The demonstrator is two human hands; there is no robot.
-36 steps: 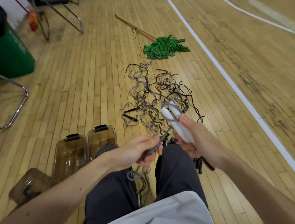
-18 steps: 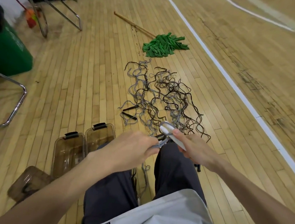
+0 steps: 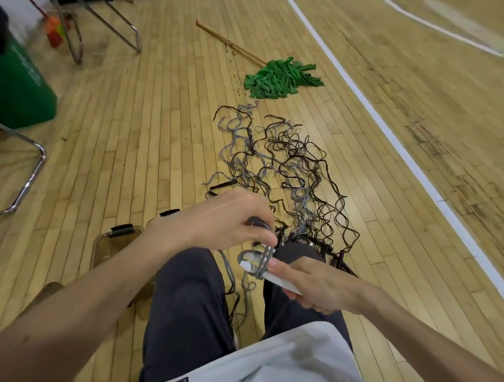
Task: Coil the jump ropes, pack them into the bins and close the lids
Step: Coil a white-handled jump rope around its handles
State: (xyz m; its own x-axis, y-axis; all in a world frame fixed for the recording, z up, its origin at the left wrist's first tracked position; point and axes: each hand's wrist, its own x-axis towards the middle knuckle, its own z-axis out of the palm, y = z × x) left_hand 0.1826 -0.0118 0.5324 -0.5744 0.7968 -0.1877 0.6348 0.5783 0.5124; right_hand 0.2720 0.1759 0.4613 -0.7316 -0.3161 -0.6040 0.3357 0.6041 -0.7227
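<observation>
Left hand lowered over lap, pinching thin grey rope, right hand gripping flat white handle

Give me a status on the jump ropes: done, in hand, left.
Done: nothing visibly; the bin beside the leg looks empty and unlidded. In hand: the right hand holds a white handle while the left hand wraps a grey rope round it. Left: the tangled pile on the floor, then packing and lids.

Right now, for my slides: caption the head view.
Left hand grips thin grey jump rope looped around white plastic handle in right hand.
</observation>
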